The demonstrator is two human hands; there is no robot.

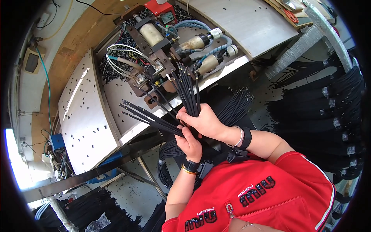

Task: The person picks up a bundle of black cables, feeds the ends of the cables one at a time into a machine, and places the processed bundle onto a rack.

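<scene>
My right hand (206,123) grips a fan of several black cables (187,91) whose tips point up at the crimping machine (160,58). My left hand (189,144), just below and left of it, holds another bunch of black cables (148,116) that spread out to the upper left over the white bench (87,116). Both bundles meet between my two hands, and their long tails drop out of sight under my wrists. I wear a red shirt, bracelets and wrist straps.
Bundles of black cables (328,112) hang on a rack at the right, and more lie on the floor (89,210) at the lower left. The machine has grey hoses, white cylinders and a red box. Small black scraps dot the bench. A foil-wrapped pipe (328,34) crosses the upper right.
</scene>
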